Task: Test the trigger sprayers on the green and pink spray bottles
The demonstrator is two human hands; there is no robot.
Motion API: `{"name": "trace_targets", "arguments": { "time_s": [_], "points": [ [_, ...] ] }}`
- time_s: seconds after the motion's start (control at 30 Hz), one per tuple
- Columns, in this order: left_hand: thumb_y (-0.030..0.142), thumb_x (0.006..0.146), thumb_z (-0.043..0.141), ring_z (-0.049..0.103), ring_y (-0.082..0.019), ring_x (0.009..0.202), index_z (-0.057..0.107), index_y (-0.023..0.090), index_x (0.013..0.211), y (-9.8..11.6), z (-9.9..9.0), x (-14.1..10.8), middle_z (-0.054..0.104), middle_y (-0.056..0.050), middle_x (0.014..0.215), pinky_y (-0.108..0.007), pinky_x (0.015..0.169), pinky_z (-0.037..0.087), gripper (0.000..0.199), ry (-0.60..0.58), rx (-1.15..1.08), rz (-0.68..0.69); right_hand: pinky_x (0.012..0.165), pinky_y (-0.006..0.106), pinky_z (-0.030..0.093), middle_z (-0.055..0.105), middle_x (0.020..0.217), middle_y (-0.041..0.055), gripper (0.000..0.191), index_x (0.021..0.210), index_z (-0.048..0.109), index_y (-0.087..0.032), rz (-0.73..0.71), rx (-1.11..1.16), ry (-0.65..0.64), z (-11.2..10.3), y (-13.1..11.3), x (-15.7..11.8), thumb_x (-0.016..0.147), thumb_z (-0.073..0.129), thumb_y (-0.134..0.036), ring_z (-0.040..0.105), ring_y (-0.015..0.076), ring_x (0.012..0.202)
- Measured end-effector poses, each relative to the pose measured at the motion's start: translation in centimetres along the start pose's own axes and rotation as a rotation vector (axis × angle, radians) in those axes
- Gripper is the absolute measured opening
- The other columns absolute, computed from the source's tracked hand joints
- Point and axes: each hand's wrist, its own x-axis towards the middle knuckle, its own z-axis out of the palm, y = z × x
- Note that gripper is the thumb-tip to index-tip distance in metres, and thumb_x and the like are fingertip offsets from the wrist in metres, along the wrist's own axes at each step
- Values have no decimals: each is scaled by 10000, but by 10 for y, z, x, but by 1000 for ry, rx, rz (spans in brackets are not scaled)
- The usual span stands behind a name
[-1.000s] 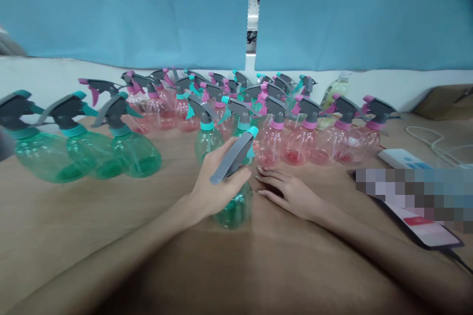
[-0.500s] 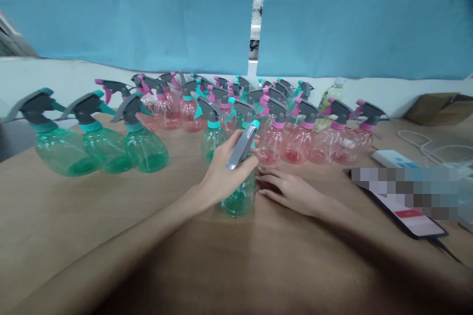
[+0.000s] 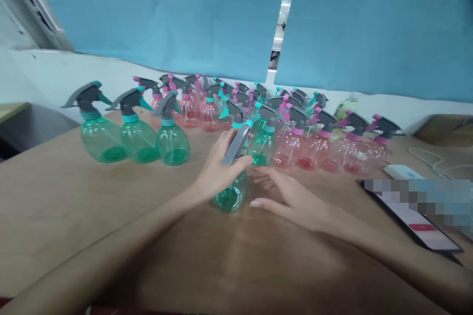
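My left hand (image 3: 220, 165) is wrapped round the neck of a green spray bottle (image 3: 229, 199) with a grey and turquoise trigger head. That bottle is close in front of me, just above or on the wooden table; contact at its base is hard to judge. My right hand (image 3: 291, 197) lies to its right with fingers apart, holding nothing, the fingertips close to the bottle. Right behind stands another green spray bottle (image 3: 261, 146). A row of pink spray bottles (image 3: 306, 155) runs off to the right. Three green spray bottles (image 3: 173, 145) stand apart at the left.
More pink and green spray bottles (image 3: 189, 113) crowd the back of the wooden table (image 3: 111, 206). At the right lie a phone (image 3: 402, 216), a white box-like device (image 3: 402, 172) and a white cable (image 3: 424, 155). A brown box (image 3: 443, 130) sits behind them.
My view has turned left, so the bottles appear further right. My left hand keeps its grip on the green spray bottle. My right hand's thumb and fingers have spread wider.
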Motion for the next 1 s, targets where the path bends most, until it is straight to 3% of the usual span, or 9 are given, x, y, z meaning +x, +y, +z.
{"name": "trace_targets", "arguments": {
  "time_s": [0.17,0.3,0.5,0.67,0.87,1.0],
  "points": [
    [176,764,558,577,-232,985,483,207,1172,-8,-22,-8,570,-76,1100,-386,822,486,415,57,-27,19,868,453,495,557,1239,131,675,1285,394,-201,-1,-83,131,30,-25,30,752,632,-541,554,285,1116],
    [156,747,562,571,-234,979,492,200,1170,-19,-38,-12,577,-63,1038,-404,841,478,431,131,-3,43,768,468,519,594,1083,132,685,1183,479,-177,60,-172,230,57,-43,54,694,620,-635,586,311,1000],
    [154,740,569,587,-227,962,500,192,1166,-38,-57,-8,578,-61,1011,-400,839,483,433,203,-49,30,770,498,516,557,1143,171,774,1264,418,-149,36,-330,340,89,-51,79,726,519,-697,542,348,1061],
    [264,774,617,608,-242,972,505,187,1153,-38,-66,-5,611,-62,976,-424,849,488,403,120,-82,16,803,498,510,554,1177,185,785,1294,384,-145,37,-335,353,94,-46,90,744,504,-692,536,353,1096],
    [233,757,657,610,-236,1063,445,189,1237,-43,-70,-1,591,-110,1168,-398,883,504,527,57,-219,32,855,517,483,550,1203,216,874,1358,319,-130,50,-316,360,95,-43,95,729,522,-701,529,376,1124],
    [264,747,674,579,-267,1119,428,190,1269,-48,-70,4,553,-127,1253,-447,934,471,581,58,-160,48,855,500,490,533,1238,222,851,1345,345,-108,48,-351,357,96,-36,98,743,514,-687,511,371,1154]
  ]
}}
